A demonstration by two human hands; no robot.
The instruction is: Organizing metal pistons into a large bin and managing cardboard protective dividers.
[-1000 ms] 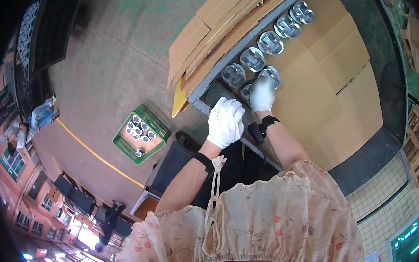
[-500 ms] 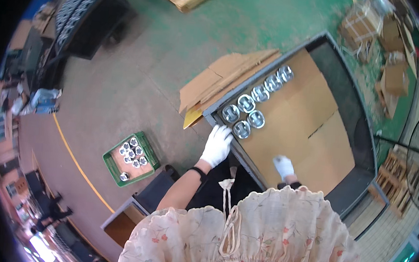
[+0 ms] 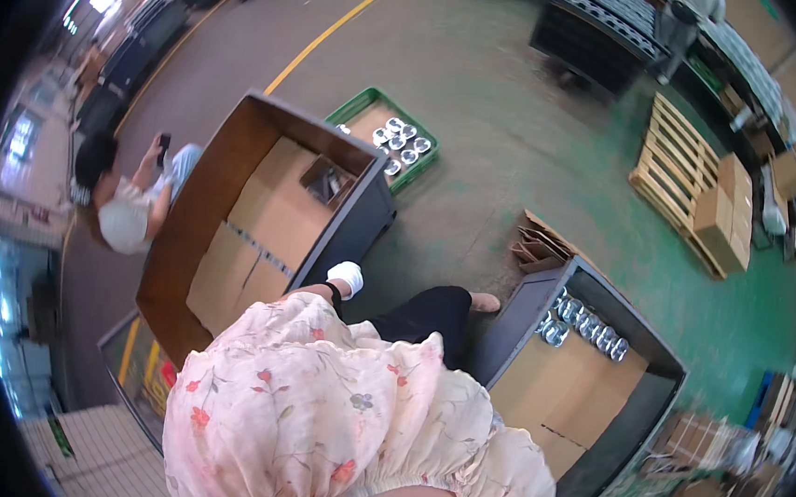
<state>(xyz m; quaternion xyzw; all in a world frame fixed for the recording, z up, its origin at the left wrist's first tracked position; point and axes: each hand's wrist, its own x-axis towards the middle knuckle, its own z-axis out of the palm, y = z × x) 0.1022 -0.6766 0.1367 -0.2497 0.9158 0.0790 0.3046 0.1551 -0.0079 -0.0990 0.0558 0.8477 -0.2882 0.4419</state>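
Observation:
My left hand (image 3: pixel 346 279), in a white glove with a dark band at the wrist, hangs low beside the grey wall of a bin (image 3: pixel 323 247) lined with cardboard. Its fingers are too small and bunched to make out, and no held thing shows. My right hand is out of view. On the right stands a second grey bin (image 3: pixel 529 307) with a cardboard-covered bottom (image 3: pixel 560 392). Several shiny round metal parts, piston-like in shape (image 3: pixel 588 324), stand in rows along its far side.
Beyond the left bin, a green crate (image 3: pixel 420 168) holds more metal parts (image 3: pixel 397 142). Far left, a person (image 3: pixel 130 209) sits holding a phone. A wooden pallet (image 3: pixel 670 176) with cardboard boxes (image 3: pixel 727 207) lies at the far right. Folded cardboard (image 3: pixel 543 244) leans behind the right bin.
My view has swung left, bringing the left bin and the person into sight. My left hand has come off the right bin's rim, and my right hand has left the picture.

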